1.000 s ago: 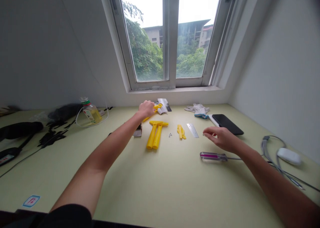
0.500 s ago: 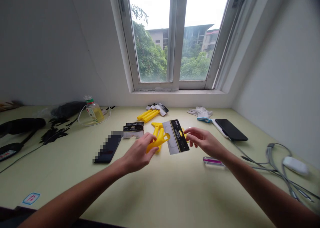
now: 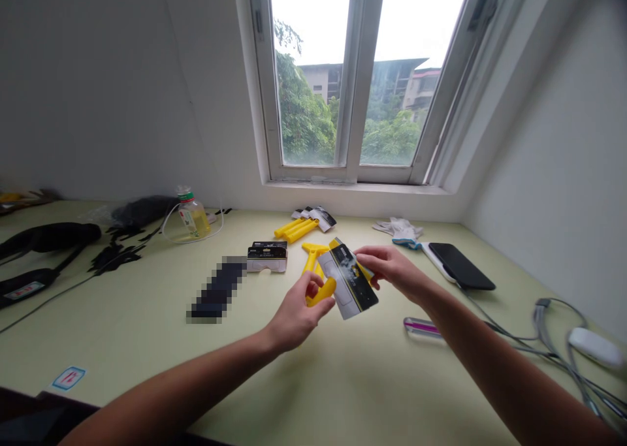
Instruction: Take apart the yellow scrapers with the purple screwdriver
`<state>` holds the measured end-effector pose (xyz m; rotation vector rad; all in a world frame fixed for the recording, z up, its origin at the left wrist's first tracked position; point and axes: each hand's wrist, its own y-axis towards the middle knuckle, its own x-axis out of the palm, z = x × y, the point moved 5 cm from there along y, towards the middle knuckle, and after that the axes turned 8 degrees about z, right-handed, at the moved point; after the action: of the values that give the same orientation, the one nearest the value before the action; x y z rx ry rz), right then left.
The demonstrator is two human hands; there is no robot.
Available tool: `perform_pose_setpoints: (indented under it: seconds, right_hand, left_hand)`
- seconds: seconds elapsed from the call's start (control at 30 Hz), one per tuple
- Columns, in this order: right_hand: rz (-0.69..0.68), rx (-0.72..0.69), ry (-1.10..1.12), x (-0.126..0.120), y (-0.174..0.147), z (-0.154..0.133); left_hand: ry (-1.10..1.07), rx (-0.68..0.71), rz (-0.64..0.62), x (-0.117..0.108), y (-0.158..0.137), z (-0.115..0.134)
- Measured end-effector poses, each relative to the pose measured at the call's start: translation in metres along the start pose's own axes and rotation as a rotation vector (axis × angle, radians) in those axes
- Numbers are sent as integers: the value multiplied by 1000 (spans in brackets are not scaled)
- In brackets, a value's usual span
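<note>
My left hand (image 3: 296, 312) is closed around a yellow plastic scraper handle (image 3: 323, 292), its rounded end pointing right. Against that end stands a black-and-white packaging card (image 3: 349, 281), tilted. The fingers of my right hand (image 3: 390, 270) pinch the card's upper right edge, with some fingertips hidden behind it. A strip of yellow shows behind the card; I cannot tell which part it is. Just beyond my left hand, a yellow T-shaped scraper (image 3: 313, 250) lies on the table, partly covered by the hand and card.
Farther back lie several yellow handles (image 3: 296, 229) with cards. Folded cards (image 3: 267, 256) and a pixelated dark slab (image 3: 218, 292) are at left, a bottle (image 3: 193, 221) behind. Rightward are gloves (image 3: 399, 229), a phone (image 3: 461, 265), a purple-striped clear object (image 3: 422, 327) and cables (image 3: 543, 325).
My right hand has closed on the card's edge, and the card has tilted. My left hand has brought the handle closer to it. The whole view has shifted slightly.
</note>
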<state>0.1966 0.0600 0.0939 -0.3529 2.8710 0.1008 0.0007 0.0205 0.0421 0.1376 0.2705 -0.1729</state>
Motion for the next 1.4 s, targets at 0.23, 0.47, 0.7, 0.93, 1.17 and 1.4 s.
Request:
perform_pose_setpoints:
  seconds: [0.23,0.47,0.7,0.93,1.17,1.4]
  right_hand:
    - [19,31,-13,-4,-2,-2]
    - [28,103,167,-4,-6,1]
    - [70,86,146,-8,-4,0]
    - [47,9,4,-5,-12,-10]
    - [31,-18,-70,-9,-20,-20]
    - [-30,-74,-39,3,-24,-30]
  left_hand:
    - [-360,-145,-52,9,3,3]
    - [-645,-51,-19,15,8,24]
    - [-354,169,-144,3,2,15]
    - [-84,368,-286,-5,-13,39]
    - [114,419,-262,-21,-20,51]
    - [-43,394,-294,-11,-28,30]
